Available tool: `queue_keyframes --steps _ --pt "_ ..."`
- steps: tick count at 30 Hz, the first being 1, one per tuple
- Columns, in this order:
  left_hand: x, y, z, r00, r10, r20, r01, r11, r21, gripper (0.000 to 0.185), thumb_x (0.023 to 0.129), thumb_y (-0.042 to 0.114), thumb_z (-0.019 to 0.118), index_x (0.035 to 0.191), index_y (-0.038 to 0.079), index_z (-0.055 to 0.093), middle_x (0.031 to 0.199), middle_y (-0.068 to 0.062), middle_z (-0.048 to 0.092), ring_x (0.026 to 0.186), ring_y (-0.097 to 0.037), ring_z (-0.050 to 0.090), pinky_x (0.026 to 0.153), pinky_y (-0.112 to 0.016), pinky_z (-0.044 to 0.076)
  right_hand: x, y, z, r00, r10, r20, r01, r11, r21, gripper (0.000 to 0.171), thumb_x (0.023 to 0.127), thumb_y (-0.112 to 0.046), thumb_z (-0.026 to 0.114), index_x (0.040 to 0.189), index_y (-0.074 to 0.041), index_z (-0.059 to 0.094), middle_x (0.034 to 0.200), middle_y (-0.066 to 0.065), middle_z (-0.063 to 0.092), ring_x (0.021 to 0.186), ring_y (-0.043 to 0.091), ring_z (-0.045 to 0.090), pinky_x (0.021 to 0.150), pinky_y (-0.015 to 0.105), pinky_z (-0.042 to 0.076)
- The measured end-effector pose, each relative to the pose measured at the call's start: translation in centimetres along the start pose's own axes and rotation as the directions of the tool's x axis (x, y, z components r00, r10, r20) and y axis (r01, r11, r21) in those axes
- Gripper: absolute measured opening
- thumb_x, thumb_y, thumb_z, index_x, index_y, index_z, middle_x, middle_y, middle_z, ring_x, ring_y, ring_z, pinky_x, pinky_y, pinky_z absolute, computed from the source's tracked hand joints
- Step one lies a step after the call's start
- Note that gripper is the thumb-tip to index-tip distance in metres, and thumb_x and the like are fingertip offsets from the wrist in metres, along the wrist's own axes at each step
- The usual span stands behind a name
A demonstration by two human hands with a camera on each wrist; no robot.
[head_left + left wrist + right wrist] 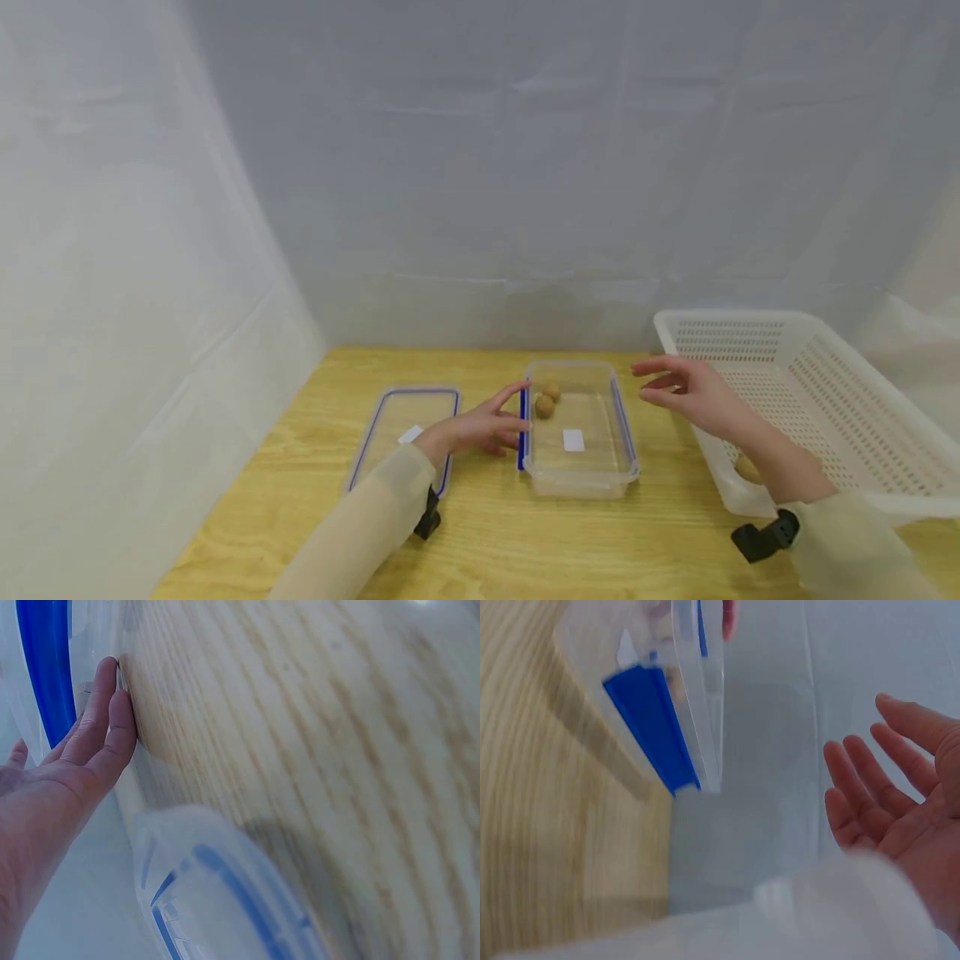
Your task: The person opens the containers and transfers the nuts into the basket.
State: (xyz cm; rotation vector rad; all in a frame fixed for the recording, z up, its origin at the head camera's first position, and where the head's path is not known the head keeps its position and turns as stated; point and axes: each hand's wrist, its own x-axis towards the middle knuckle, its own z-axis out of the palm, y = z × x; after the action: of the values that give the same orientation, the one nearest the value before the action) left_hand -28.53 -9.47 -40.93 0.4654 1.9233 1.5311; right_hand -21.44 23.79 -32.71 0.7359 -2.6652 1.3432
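Hands beside the clear plastic box on the wooden table

The left hand [480, 429] is touching the left wall of the box [579, 479] with straight fingers; the right hand [690, 392] is hovering flat, holding nothing. The box, with 2 small brown balls [547, 400], is looking light, stiff and smooth, probably best held by both long walls. White sheets are hanging around.

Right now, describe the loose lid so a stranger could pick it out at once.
On the wooden table, look left of the clear box that holds two small brown balls. The lid lies flat there, just beyond the left hand. Unlike the deep box and the white basket at the right, it is a shallow clear sheet with a blue line round its edge and a white sticker.
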Motion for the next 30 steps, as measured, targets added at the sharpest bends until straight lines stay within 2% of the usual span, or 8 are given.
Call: queue_keyframes --steps 3,13,21,30 --pt "-0.2 0.0 0.0 1.0 0.001 -0.001 -0.001 1.0 0.003 0.075 0.098 0.02 0.058 0.156 0.031 0.012 0.126 -0.018 0.056 0.089 -0.024 0.064 0.074 -0.035 0.052 0.8 0.0 1.8 1.0 -0.005 0.006 0.005 1.0 0.007 0.037 0.094 -0.009 0.065 0.128 0.004 0.058 0.123 0.023 0.06 0.101 0.032 0.063 0.077 0.029 0.053" --pt "-0.1 0.1 -0.2 1.0 0.007 -0.006 -0.007 1.0 0.019 0.074 0.099 0.021 0.057 0.157 0.03 0.012 0.126 -0.017 0.057 0.092 -0.024 0.065 0.077 -0.039 0.052 2.9 1.2 6.2 1.0 -0.011 -0.026 0.011 1.0 0.006 0.034 0.091 -0.005 0.067 0.123 0.004 0.061 0.116 0.022 0.062 0.093 0.03 0.064 0.073 0.034 0.055" --pt "-0.1 0.1 -0.2 1.0 0.002 -0.013 -0.001 1.0 0.022 0.074 0.098 0.022 0.058 0.156 0.03 0.013 0.129 -0.019 0.055 0.099 -0.03 0.064 0.081 -0.042 0.051 5.1 2.0 8.5 0.999 0.054 0.005 -0.054 0.998 0.023 0.038 0.089 -0.006 0.069 0.124 0.004 0.059 0.117 0.027 0.061 0.094 0.033 0.065 0.075 0.038 0.055" --pt "0.0 0.0 -0.2 1.0 0.004 -0.015 -0.003 1.0 0.024 0.074 0.098 0.023 0.059 0.156 0.032 0.014 0.133 -0.021 0.051 0.103 -0.032 0.063 0.082 -0.043 0.051 6.8 3.2 9.9 0.996 0.081 0.042 -0.085 0.992 0.095 0.042 0.088 0.002 0.068 0.126 0.013 0.053 0.119 0.032 0.057 0.096 0.037 0.064 0.079 0.039 0.055"
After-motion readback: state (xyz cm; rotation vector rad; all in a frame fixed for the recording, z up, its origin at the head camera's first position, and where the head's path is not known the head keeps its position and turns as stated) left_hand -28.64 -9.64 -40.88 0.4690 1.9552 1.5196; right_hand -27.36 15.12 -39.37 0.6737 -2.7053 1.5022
